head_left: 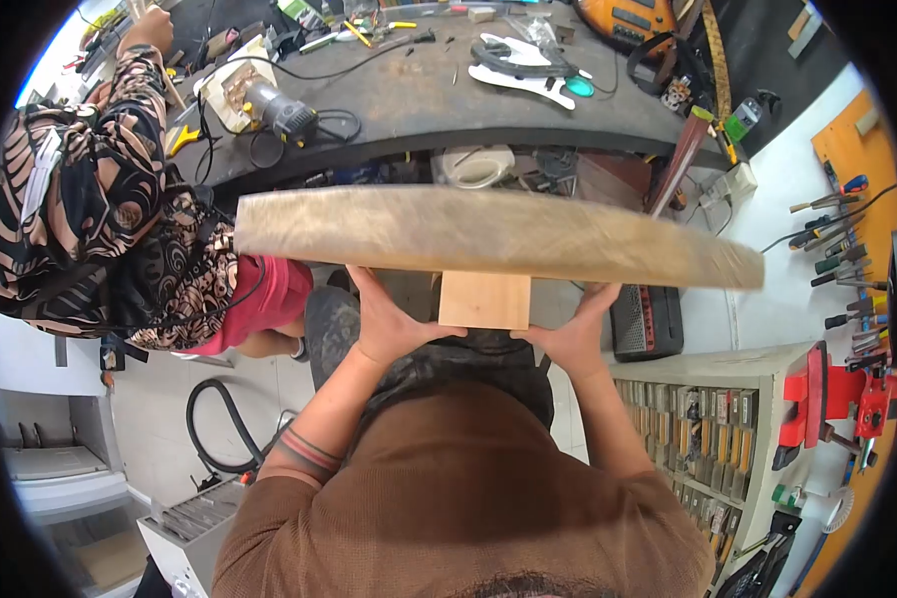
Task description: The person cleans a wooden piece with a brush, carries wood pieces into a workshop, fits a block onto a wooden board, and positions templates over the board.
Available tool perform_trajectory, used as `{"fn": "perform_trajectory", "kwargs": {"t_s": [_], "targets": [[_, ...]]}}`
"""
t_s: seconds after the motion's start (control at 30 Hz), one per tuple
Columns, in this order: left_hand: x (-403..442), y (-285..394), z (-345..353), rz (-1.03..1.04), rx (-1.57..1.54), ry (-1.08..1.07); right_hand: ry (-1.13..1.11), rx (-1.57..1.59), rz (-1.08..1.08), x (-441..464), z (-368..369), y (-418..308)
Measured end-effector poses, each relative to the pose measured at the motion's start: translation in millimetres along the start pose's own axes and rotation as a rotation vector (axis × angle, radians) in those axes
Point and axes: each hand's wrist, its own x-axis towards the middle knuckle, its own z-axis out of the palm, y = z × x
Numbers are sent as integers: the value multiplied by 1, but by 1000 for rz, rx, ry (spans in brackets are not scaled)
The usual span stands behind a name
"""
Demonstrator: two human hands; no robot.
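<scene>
Head view, wooden board (pixel 498 234) gripped at twelve o'clock from block (pixel 484 301), your left hand (pixel 391 324) at nine, right hand (pixel 574 335) at three

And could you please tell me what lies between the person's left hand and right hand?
In the head view, a pale wooden block lies between the left hand and the right hand, just below the long wooden piece.

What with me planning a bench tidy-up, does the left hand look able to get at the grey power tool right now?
Probably not as things stand: the left hand appears busy holding the wooden piece, which stretches between it and the grey power tool on the bench.
</scene>
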Motion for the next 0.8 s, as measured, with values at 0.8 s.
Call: {"fn": "perform_trajectory", "kwargs": {"t_s": [0.8], "targets": [[10,-10,-1,-273,-643,-6,-36,-350,-179,18,-11,-6]]}}
